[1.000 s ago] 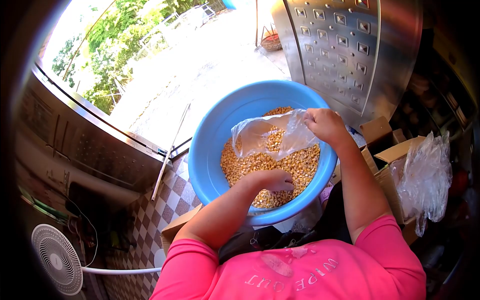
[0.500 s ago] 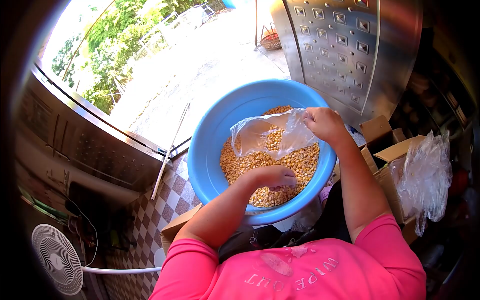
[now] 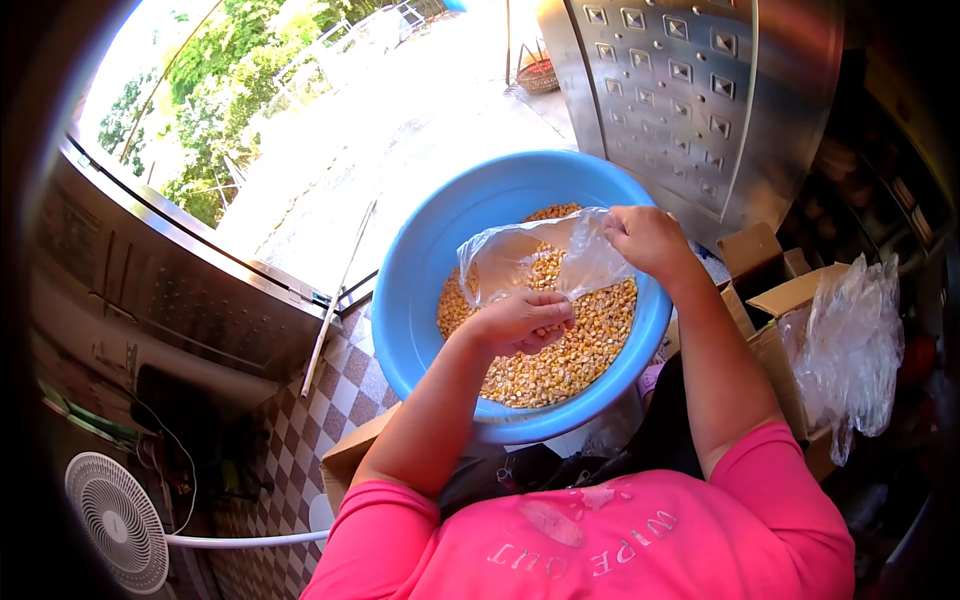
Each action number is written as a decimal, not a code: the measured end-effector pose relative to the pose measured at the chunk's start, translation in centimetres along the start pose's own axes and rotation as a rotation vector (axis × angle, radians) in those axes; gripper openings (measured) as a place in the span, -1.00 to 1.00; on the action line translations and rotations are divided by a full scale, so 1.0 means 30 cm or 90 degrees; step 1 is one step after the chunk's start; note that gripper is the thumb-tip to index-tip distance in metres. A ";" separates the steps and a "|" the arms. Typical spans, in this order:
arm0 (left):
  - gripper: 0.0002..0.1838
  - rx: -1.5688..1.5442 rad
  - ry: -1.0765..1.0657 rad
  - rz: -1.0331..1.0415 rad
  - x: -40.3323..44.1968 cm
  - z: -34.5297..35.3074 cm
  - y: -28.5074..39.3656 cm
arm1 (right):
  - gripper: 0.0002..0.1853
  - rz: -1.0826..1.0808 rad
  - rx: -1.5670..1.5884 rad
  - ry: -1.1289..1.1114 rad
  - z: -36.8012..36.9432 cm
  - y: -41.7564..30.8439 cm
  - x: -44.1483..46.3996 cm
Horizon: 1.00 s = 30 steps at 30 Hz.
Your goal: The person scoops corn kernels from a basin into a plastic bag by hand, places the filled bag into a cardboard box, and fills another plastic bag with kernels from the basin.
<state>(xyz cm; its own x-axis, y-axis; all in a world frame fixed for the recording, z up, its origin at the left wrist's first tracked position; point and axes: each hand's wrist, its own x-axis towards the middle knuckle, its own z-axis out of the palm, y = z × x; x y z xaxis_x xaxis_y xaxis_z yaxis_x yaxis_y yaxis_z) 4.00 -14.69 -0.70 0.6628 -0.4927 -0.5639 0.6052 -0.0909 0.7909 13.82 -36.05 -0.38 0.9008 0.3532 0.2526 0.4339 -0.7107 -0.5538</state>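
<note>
A blue tub [image 3: 400, 300] holds loose yellow corn kernels [image 3: 570, 365]. Over the kernels lies a clear plastic bag [image 3: 595, 258], its mouth spread, with some kernels inside it. My right hand [image 3: 648, 240] is closed on the bag's right edge, near the tub's right rim. Just in front of the bag's near edge, my left hand [image 3: 522, 322] is raised above the corn with its fingers curled around kernels, some of which show under the fingers.
Cardboard boxes [image 3: 780, 300] and crumpled clear plastic bags [image 3: 855, 350] are at the right. A patterned metal door [image 3: 680, 100] stands behind the tub. A white fan [image 3: 118, 520] is at the lower left. A basket [image 3: 540, 76] sits outside on the ground.
My left hand has risen from the kernels and moved forward and left toward the bag, with kernels now in it. My right hand keeps its hold on the bag's edge. The view has shifted slightly.
</note>
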 end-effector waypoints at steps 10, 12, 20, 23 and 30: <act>-0.83 -0.453 0.230 0.165 0.042 -0.166 -0.027 | -0.80 0.012 -0.001 -0.035 -0.004 0.000 0.002; -0.78 -0.533 0.320 0.259 0.047 -0.172 -0.030 | -0.80 0.014 -0.001 -0.037 -0.002 0.002 0.004; -0.39 -0.401 0.252 0.315 0.040 -0.178 -0.021 | -0.80 0.017 -0.006 -0.038 -0.005 -0.005 0.002; -0.39 -0.330 0.244 0.321 0.026 -0.153 -0.010 | -0.80 0.010 0.001 -0.036 -0.003 0.000 0.004; -0.62 -0.102 0.077 0.218 -0.006 -0.095 0.020 | -0.81 0.016 -0.002 -0.040 -0.006 -0.003 0.002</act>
<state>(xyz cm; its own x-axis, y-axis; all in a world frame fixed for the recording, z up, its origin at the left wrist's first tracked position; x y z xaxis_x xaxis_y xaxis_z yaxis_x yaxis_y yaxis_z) 5.51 -12.19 -0.81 0.8794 -0.3653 -0.3053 0.3950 0.2019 0.8962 13.84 -36.09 -0.18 0.9089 0.3720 0.1886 0.4110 -0.7219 -0.5568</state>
